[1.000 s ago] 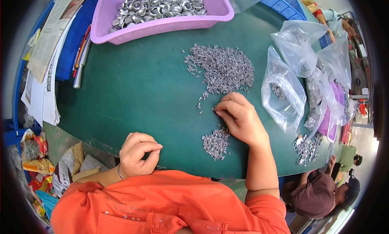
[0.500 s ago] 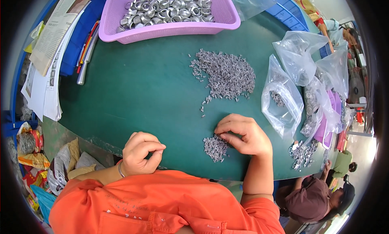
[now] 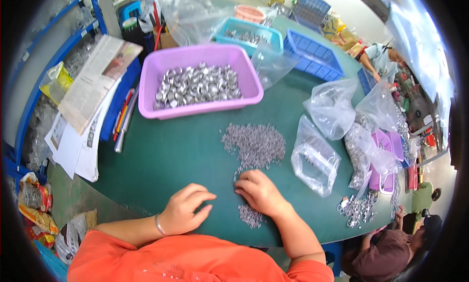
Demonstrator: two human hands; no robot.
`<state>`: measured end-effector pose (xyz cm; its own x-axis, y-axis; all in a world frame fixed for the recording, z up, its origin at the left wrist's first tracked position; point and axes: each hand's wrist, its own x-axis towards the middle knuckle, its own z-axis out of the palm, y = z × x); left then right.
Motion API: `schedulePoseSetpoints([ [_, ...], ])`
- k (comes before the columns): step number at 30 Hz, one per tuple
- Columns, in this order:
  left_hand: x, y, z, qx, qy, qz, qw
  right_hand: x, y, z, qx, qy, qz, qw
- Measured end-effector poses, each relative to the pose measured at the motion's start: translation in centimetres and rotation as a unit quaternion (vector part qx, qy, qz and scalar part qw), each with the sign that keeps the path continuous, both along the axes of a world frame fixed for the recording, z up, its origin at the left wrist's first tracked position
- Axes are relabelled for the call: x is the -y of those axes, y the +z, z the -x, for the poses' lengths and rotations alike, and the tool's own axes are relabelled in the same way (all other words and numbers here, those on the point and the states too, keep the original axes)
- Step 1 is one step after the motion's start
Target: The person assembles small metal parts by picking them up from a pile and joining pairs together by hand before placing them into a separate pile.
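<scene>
My right hand (image 3: 260, 191), fingers curled downward, is at the green counter (image 3: 161, 157) between a large loose heap of tiny grey pieces (image 3: 256, 144) and a smaller heap of similar grey pieces (image 3: 250, 216); I cannot tell whether its fingertips pinch one. My left hand (image 3: 183, 211), thumb and fingers apart, is left of the smaller heap. Beyond the large heap, a purple rectangular plastic basket (image 3: 205, 111) contains silvery metal rings (image 3: 198, 85).
</scene>
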<state>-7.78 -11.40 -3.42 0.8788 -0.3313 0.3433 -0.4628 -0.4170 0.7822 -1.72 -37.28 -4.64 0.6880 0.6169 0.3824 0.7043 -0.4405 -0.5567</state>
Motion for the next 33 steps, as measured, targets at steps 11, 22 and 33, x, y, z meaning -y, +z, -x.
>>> schedulePoseSetpoints([
  [11,7.3,-5.4,-9.6,0.124,-0.124,-0.111,0.978,4.2,2.3,1.3,-0.280,0.049,0.028,0.958],
  [22,4.2,-3.2,-11.5,0.054,0.025,-0.146,0.988,0.1,0.4,-0.7,-0.152,-0.076,-0.040,0.985],
  [33,4.1,-1.8,-9.6,0.101,-0.005,-0.088,0.991,0.8,0.3,-0.6,-0.073,-0.042,-0.022,0.996],
])
